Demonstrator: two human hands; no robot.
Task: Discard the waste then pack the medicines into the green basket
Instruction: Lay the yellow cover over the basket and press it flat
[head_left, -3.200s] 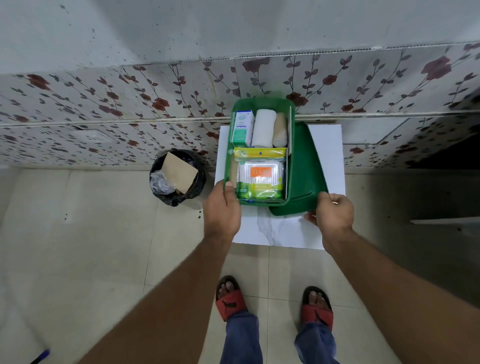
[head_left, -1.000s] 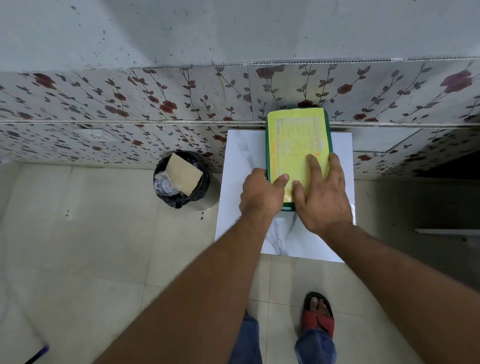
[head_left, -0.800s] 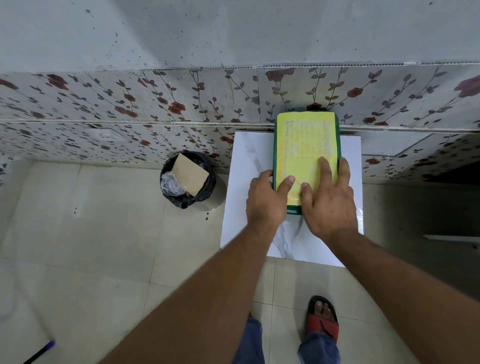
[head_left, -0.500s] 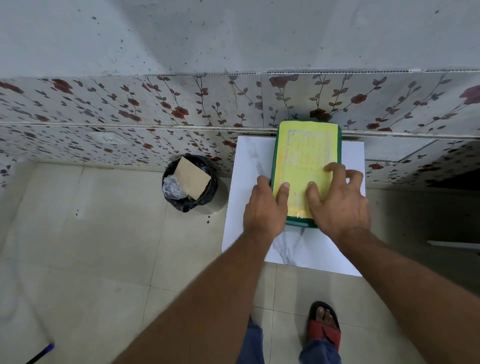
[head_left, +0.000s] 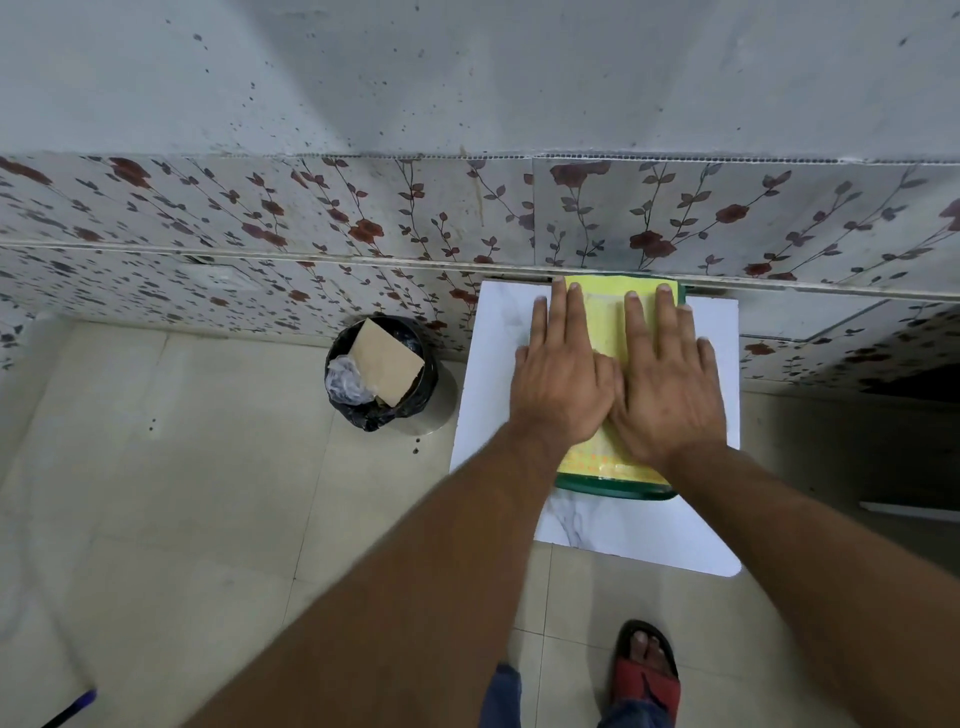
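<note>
Both hands lie flat, side by side, on the yellow lid (head_left: 608, 322) of the green basket (head_left: 613, 486). The left hand (head_left: 563, 384) has its fingers stretched out straight toward the far wall, its outer fingers reaching past the lid's left edge; the right hand (head_left: 670, 395) is spread the same way over the lid's right half. Neither hand grips anything; the palms simply press down. The basket sits on a white marble-patterned board (head_left: 613, 540), its far end close against the flowered wall tiles (head_left: 363, 228), and only a green strip of it shows at the near edge below the lid. Its contents are hidden. To the left, on the floor, a black bin (head_left: 382, 376) holds a piece of brown cardboard (head_left: 387, 361) and some crumpled clear plastic (head_left: 340, 382), so the waste step looks done. The step in hand appears to be the closing one: pressing the lid home. The next move likely calls for even pressure along the edges so the lid seats all round, then lifting the hands away.
</note>
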